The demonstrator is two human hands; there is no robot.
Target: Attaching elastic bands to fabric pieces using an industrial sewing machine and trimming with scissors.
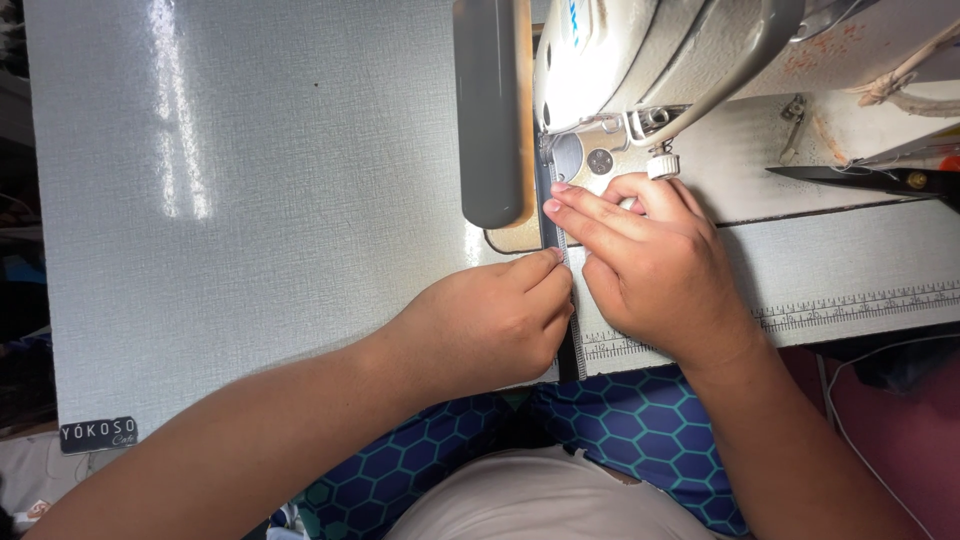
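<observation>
A narrow dark strip with a pale edge (572, 345), like a zipper tape, runs from the table's front edge up under the needle area of a white sewing machine (640, 60). My left hand (490, 320) pinches the strip near its middle. My right hand (650, 260) lies just right of it, fingers pressing the strip flat close to the presser foot (560, 160). Both hands touch each other over the strip.
A grey textured table (250, 200) spreads to the left. A grey cylinder (490, 110) stands beside the machine head. Black scissors (870, 178) lie at the right. A printed ruler strip (860, 303) lines the table's right front. A blue hexagon-patterned cloth (620, 430) covers my lap.
</observation>
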